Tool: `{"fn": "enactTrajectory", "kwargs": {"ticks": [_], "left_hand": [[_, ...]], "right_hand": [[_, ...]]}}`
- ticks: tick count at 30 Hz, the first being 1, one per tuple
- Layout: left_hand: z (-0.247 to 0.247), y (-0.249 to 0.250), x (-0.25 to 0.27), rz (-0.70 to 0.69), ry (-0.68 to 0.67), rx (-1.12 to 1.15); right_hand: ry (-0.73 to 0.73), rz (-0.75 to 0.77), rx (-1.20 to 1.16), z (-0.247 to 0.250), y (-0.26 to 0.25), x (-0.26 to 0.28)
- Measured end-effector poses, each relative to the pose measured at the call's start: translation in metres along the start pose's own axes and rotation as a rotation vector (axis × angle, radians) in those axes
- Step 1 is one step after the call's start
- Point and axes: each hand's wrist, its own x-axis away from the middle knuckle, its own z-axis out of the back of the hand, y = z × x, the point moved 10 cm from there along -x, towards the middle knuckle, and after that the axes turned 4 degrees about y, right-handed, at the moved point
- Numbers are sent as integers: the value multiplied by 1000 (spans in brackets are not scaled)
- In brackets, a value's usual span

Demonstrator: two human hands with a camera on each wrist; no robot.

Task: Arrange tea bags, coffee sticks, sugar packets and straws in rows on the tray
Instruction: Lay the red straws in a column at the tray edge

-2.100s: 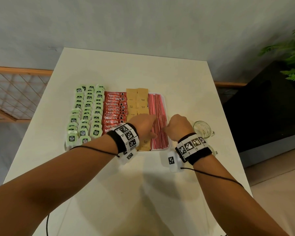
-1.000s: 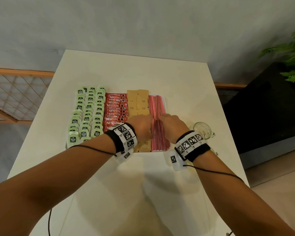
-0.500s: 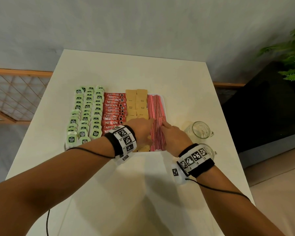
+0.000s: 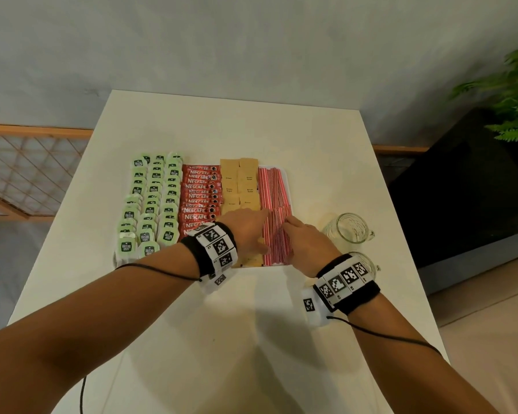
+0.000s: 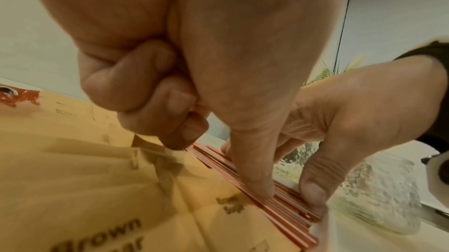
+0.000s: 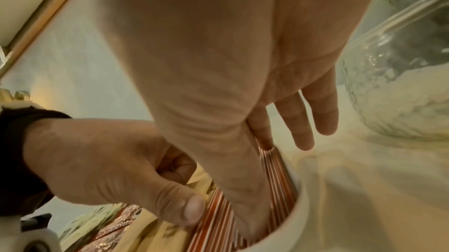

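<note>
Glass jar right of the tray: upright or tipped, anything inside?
Upright; the glass jar stands mouth-up on the table, apparently empty.

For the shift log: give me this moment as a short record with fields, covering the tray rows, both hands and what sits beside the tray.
tray order, left to right: tea bags, coffee sticks, sugar packets, straws
tray: white, on the white table
left hand: thumb pressing the left edge of the straws
right hand: thumb and fingertips on their right edge
beside tray: two glass jars, one clear of the right wrist
</note>
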Motion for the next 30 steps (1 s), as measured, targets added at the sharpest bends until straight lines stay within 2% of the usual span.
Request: {"fn": "enactTrajectory", "kwargs": {"ticks": [10, 14, 19, 23, 30], "left_hand": [[25, -34, 16, 75, 152, 130], [43, -60, 40, 129, 299, 221], [53, -113, 80, 310, 478, 360], [45, -161, 118, 487, 582, 485], [27, -211, 175, 699, 665, 562]], "right_hand": [[79, -93, -280, 25, 10, 9], [136, -124, -385, 30, 14, 10], [241, -171, -524, 31, 24, 15], [247, -233, -637, 18, 29, 17], [289, -263, -756, 4, 21, 23]]}}
